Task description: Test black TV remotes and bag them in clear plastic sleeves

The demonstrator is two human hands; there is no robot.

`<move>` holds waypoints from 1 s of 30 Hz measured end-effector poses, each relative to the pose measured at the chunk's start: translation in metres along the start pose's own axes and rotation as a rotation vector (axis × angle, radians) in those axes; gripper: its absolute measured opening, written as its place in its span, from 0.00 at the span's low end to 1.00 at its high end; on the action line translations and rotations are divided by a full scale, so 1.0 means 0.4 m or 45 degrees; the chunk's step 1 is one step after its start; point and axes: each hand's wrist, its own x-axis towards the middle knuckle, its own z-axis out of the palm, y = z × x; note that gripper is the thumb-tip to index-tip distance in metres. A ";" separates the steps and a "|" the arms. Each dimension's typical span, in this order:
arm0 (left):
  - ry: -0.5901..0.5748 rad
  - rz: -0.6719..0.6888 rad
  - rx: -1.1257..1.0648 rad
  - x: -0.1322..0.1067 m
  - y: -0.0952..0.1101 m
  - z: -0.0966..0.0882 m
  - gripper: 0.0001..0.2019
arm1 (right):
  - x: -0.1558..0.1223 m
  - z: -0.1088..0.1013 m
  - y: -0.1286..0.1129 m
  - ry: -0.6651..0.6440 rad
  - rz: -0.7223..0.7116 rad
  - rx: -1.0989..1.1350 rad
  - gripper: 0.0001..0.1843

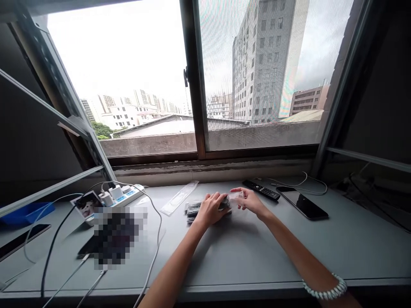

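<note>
A small pile of dark packets in clear plastic (192, 208) lies on the grey table near the window. My left hand (210, 208) presses over the top of this pile, its fingers curled around the dark contents. To its right, my right hand (253, 202) pinches a clear plastic bag (236, 196) between thumb and fingers, at the right end of the pile. What exactly is inside the packets is too dark and too covered by my left hand to make out. Just left of the pile rests a flat clear plastic sleeve (180, 199).
Behind my right hand lies a black remote control (261, 190), with a dark phone (302, 202) farther right. On the left are a white power strip (130, 196) with plugs, a partly blurred dark device (86, 246), loose cables and a blue tray (28, 212). Windows rise behind the table.
</note>
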 end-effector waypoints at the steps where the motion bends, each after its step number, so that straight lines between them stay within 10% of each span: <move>1: 0.047 -0.024 -0.001 0.000 0.002 -0.006 0.19 | 0.001 -0.003 -0.004 0.032 -0.001 0.057 0.20; 13: 0.379 -0.105 0.142 -0.017 0.010 -0.050 0.11 | 0.000 -0.026 -0.017 0.430 0.140 0.715 0.21; 22: -0.117 0.250 0.046 -0.025 0.067 -0.085 0.06 | 0.012 -0.047 0.016 0.599 0.178 0.699 0.15; 30: -0.242 0.544 -0.018 -0.041 0.140 0.003 0.10 | 0.006 -0.030 -0.005 0.589 0.179 0.592 0.15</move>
